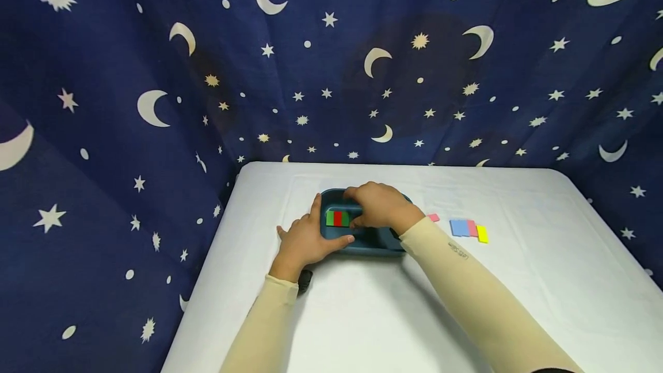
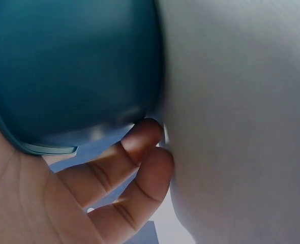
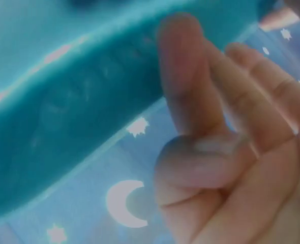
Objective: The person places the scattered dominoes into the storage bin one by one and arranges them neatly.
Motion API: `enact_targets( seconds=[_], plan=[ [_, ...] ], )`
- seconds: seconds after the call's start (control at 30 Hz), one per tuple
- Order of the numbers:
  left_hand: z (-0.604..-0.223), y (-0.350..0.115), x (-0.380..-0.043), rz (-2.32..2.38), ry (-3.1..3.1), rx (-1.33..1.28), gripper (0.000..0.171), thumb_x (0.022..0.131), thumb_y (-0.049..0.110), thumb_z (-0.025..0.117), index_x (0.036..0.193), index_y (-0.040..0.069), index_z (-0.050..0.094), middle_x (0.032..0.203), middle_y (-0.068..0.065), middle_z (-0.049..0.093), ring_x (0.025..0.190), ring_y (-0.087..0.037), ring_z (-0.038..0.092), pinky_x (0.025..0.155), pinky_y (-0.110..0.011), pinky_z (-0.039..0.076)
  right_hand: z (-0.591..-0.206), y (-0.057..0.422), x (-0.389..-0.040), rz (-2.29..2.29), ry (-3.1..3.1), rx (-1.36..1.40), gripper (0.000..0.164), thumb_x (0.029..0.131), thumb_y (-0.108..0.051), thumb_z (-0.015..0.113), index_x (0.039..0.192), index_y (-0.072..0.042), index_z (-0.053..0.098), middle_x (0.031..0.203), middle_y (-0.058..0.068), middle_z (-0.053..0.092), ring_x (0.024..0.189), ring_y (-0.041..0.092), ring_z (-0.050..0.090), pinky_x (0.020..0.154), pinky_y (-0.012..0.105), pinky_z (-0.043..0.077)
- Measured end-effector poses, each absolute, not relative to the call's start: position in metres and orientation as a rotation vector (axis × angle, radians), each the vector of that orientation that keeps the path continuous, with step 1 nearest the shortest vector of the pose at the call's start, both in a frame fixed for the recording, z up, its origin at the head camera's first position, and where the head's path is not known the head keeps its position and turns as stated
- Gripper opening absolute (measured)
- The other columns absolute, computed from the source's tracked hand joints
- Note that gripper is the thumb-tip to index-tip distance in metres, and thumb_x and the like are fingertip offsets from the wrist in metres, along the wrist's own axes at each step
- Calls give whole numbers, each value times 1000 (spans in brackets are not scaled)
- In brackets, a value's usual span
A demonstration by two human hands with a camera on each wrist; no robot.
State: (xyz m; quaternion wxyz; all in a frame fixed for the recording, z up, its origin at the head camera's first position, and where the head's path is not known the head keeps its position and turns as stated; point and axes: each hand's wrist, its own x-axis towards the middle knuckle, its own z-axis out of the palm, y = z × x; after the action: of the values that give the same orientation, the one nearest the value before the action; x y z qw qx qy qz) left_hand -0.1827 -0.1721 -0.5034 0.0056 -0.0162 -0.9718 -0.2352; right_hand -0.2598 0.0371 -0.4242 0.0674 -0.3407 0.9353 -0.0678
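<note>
A dark teal tub (image 1: 362, 251) stands on the white table. My left hand (image 1: 304, 240) grips its left end, the index finger along the side and the thumb over the front rim. In the left wrist view, the palm meets the rim and two bent fingers (image 2: 124, 178) lie by the outer wall. My right hand (image 1: 385, 206) reaches over the tub, thumb and forefinger apart. The right wrist view shows nothing between its fingers (image 3: 183, 56). Inside the tub, a red piece (image 1: 338, 219) lies between green pieces (image 1: 330, 219).
Right of the tub, on the white table (image 1: 518, 292), lie a blue piece (image 1: 458, 227), a pink piece (image 1: 472, 228) and a yellow piece (image 1: 482, 233) side by side. Another pink piece (image 1: 433, 217) shows beside my right forearm. A blue star-and-moon curtain (image 1: 331, 73) encloses the table's back and sides.
</note>
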Motion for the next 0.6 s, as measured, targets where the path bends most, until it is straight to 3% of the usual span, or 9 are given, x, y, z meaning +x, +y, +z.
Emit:
enact_targets(
  seconds=[0.17, 0.37, 0.6],
  plan=[
    [-503, -171, -182, -726, -3045, -42, 134, 71, 97, 60, 172, 27, 7, 152, -7, 58, 122, -39, 63, 101, -91, 19, -407, 60, -247, -291, 2880, -979, 72, 83, -46, 91, 144, -17, 65, 126, 3, 74, 105, 22, 68, 88, 50, 59],
    [-504, -169, -181, -722, -3056, -39, 135, 70, 98, 59, 172, 29, 4, 152, -9, 58, 122, -39, 63, 102, -91, 19, -407, 97, -234, -439, 2975, -982, 62, 87, -44, 87, 140, -18, 67, 120, 1, 75, 103, 21, 70, 85, 49, 59],
    [-502, -168, -178, -735, -3039, -55, 139, 66, 104, 53, 172, 27, 7, 151, -11, 58, 123, -40, 63, 101, -92, 19, -408, 130, -218, -664, 3117, -981, 54, 93, -45, 81, 138, -18, 67, 113, -2, 76, 84, 16, 69, 73, 41, 56]
  ],
)
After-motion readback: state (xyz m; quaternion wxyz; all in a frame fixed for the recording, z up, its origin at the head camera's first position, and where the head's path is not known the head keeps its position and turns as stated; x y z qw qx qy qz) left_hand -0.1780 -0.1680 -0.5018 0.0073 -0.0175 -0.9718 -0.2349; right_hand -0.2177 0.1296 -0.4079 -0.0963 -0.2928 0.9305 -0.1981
